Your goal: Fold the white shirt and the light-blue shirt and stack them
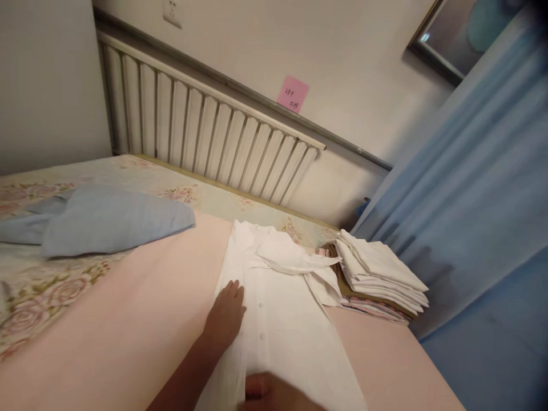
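A white button-up shirt (291, 325) lies spread out, its collar end away from me and a row of buttons running down it. One sleeve is folded across the upper part toward the right. My left hand (226, 314) rests flat on the shirt's left side, fingers stretched out. Low in the view, my right hand (274, 394) is closed at the front edge of the shirt, its fingers curled on the cloth. The lower part of this hand is cut off by the frame and slightly blurred.
Under the shirt is a pink cloth (171, 308) over a floral bedspread (47, 302). At left lies a blue-grey garment (120, 220). A stack of folded clothes (381, 268) stands right, by the blue curtain (462, 200). A radiator (205, 125) lines the wall.
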The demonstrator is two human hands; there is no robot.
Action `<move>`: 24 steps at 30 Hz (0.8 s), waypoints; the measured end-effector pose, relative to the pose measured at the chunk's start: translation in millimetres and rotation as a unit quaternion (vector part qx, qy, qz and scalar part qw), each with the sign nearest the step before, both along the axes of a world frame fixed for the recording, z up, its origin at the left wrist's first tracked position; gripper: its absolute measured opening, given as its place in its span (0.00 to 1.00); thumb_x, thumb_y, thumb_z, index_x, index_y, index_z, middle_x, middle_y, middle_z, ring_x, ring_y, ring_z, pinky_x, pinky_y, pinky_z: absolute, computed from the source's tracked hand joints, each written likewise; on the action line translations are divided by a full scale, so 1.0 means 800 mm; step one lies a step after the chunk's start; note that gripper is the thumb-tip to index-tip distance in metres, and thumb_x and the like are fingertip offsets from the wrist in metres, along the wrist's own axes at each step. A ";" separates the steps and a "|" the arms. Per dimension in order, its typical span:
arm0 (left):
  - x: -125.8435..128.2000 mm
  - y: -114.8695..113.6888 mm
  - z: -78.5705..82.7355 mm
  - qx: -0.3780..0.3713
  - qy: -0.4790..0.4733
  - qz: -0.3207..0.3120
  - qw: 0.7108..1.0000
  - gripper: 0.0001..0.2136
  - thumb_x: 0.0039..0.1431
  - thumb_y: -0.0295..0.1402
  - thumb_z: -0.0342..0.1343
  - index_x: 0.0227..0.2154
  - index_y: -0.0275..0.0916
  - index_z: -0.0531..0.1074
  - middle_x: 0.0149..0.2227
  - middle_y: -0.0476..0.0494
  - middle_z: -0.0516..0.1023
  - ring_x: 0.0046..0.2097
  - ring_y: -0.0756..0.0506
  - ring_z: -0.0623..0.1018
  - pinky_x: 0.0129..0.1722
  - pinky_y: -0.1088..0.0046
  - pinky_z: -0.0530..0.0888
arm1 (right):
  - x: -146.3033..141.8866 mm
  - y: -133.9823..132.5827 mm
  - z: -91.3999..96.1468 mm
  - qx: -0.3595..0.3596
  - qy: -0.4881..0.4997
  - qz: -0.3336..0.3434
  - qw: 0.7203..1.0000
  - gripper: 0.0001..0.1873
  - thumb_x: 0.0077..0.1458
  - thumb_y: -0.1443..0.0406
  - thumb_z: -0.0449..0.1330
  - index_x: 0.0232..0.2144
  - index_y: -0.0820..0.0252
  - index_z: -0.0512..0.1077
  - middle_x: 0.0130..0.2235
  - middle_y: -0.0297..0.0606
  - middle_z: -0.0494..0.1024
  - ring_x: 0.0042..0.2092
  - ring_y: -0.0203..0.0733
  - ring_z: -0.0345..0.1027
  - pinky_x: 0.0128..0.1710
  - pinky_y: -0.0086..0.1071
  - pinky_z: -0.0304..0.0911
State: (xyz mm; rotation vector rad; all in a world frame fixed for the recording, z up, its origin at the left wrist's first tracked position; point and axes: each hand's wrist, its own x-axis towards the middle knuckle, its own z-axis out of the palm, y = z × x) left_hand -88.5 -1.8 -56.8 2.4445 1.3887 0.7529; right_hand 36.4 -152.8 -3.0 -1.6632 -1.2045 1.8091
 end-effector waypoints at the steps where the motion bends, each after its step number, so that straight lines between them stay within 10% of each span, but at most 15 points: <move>1: 0.001 -0.001 -0.005 0.004 0.010 -0.005 1.000 0.21 0.59 0.30 0.44 0.55 0.33 0.66 0.61 0.35 0.63 0.64 0.37 0.59 0.63 0.58 0.57 | 0.022 0.014 0.005 0.031 0.015 0.007 0.999 0.18 0.41 0.62 0.64 0.38 0.60 0.76 0.31 0.38 0.79 0.32 0.45 0.73 0.35 0.38 0.66; 3: 0.002 -0.001 -0.012 0.016 0.026 -0.008 1.000 0.21 0.60 0.31 0.44 0.55 0.33 0.66 0.62 0.36 0.63 0.65 0.37 0.57 0.63 0.57 0.56 | 0.076 0.054 0.023 0.192 -0.069 -0.043 0.978 0.16 0.42 0.64 0.63 0.38 0.59 0.75 0.31 0.37 0.78 0.33 0.43 0.72 0.37 0.37 0.66; 7: 0.003 0.000 -0.022 0.051 0.048 -0.004 0.998 0.21 0.61 0.32 0.43 0.56 0.35 0.65 0.62 0.38 0.62 0.64 0.38 0.58 0.62 0.57 0.59 | 0.194 0.140 0.069 0.431 -0.385 -0.217 0.787 0.18 0.45 0.68 0.58 0.41 0.60 0.74 0.42 0.43 0.77 0.44 0.47 0.70 0.50 0.41 0.61; 10: 0.003 0.003 -0.030 0.082 0.061 0.002 0.995 0.21 0.61 0.32 0.43 0.56 0.36 0.65 0.62 0.39 0.63 0.64 0.38 0.59 0.61 0.57 0.61 | 0.253 0.180 0.090 0.441 -0.549 -0.131 0.698 0.24 0.46 0.73 0.54 0.49 0.64 0.70 0.55 0.49 0.69 0.57 0.49 0.60 0.57 0.41 0.52; 14: 0.004 0.006 -0.038 0.090 0.061 0.003 0.994 0.21 0.61 0.32 0.43 0.56 0.37 0.65 0.62 0.40 0.63 0.64 0.39 0.59 0.61 0.57 0.61 | 0.274 0.203 0.099 0.358 -0.596 -0.034 0.718 0.10 0.50 0.72 0.54 0.33 0.62 0.74 0.45 0.48 0.75 0.50 0.48 0.65 0.50 0.36 0.56; 24: 0.001 0.008 -0.037 0.071 0.030 -0.012 0.997 0.22 0.61 0.33 0.42 0.57 0.37 0.65 0.62 0.38 0.62 0.64 0.37 0.59 0.61 0.56 0.59 | 0.269 0.202 0.184 0.336 -0.461 -0.063 0.819 0.11 0.50 0.58 0.54 0.24 0.59 0.69 0.24 0.32 0.69 0.29 0.36 0.61 0.29 0.28 0.53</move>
